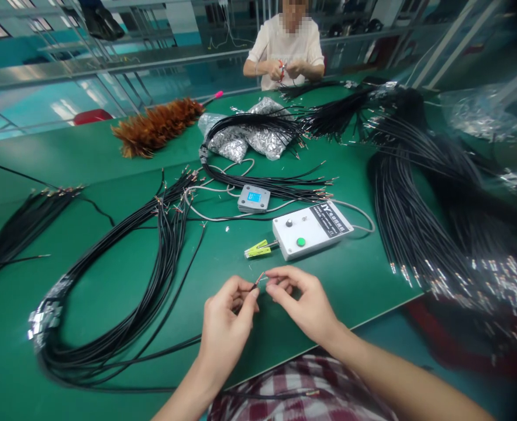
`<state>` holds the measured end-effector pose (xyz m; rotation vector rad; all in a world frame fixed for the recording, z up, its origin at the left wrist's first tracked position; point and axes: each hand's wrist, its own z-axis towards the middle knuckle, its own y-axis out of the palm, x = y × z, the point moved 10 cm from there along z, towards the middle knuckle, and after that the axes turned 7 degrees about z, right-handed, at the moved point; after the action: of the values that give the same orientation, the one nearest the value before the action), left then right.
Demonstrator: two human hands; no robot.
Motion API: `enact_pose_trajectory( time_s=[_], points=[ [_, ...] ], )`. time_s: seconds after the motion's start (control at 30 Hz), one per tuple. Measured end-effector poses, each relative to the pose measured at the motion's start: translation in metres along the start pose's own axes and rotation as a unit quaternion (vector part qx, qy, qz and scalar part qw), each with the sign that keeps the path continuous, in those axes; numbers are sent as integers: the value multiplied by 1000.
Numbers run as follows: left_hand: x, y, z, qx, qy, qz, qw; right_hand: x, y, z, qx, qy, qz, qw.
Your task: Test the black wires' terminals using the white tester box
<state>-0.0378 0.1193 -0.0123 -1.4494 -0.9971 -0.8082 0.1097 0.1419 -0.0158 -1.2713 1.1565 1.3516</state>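
Near the table's front edge, my left hand [233,316] pinches a black cable close to its stripped end. Thin coloured wires [261,278], red and a pale one among them, stick out of that end. My right hand [300,295] has thumb and forefinger closed at the tips of these wires. Just beyond my hands lies a white control box [313,231] with a knob, a green button and printed Chinese lettering. A yellow-green clip piece [258,249] sits on the shaft at its left end. Bundled black cables [153,275] curve across the table to the left.
A small grey box with a blue display [254,197] stands behind the control box. Farther back are plastic bags of metal parts [267,131] and a brown feather duster [157,126]. Black cable bundles [399,199] hang over the right edge. A person [285,49] sits opposite, hands at work.
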Motion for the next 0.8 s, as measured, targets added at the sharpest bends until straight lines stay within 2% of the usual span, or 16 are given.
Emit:
enact_pose_trajectory(
  time_s=[0.1, 0.27, 0.47, 0.63, 0.8],
  points=[
    [-1, 2, -1, -8, -12, -18, 1000, 15, 14, 6, -15, 85, 101, 991],
    [-7, 1, 1, 2, -54, -93, 994, 28, 33, 2, -17, 156, 234, 959],
    [-18, 4, 2, -6, -89, -150, 985, 26, 38, 3, -7, 164, 251, 954],
    [-21, 6, 1, -15, -90, -166, 982, 33, 45, 4, 46, 181, 284, 940],
    [-29, 4, -2, 2, -85, -190, 978, 39, 54, -2, 28, 217, 302, 928]
  ],
)
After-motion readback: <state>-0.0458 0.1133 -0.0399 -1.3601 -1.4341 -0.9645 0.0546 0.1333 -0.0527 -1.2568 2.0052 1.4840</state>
